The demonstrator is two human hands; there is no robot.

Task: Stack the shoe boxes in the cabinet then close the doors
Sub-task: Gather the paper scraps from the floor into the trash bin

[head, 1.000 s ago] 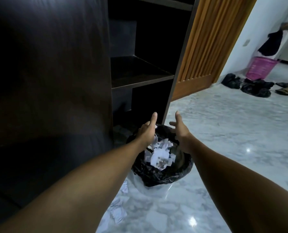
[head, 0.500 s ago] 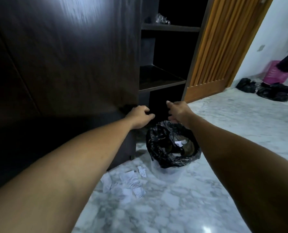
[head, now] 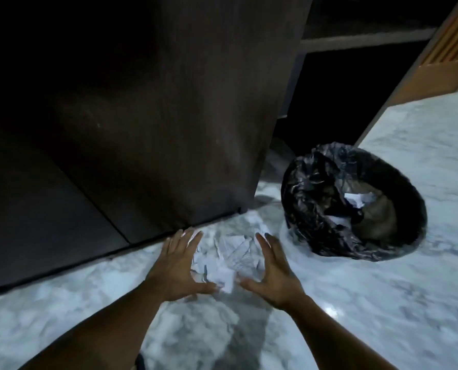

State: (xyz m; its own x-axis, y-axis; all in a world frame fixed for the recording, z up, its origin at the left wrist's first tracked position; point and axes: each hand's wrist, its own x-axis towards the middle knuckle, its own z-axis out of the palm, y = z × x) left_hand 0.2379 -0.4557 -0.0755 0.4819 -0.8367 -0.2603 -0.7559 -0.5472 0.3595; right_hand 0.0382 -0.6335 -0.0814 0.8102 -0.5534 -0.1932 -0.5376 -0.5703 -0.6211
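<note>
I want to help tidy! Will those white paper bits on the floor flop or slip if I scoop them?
Probably light and floppy: the paper scraps look thin and crumpled. Being loose pieces between the left hand and right hand, some would likely spill from a scoop. The glossy floor may let them slide when pushed.

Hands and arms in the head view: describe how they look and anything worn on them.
Two bare human hands, no gloves. The left hand and right hand show no rings that I can make out, though the picture is somewhat blurred. The left forearm and right forearm are uncovered to the frame's edge: no sleeve, watch or wristband shows.
</note>
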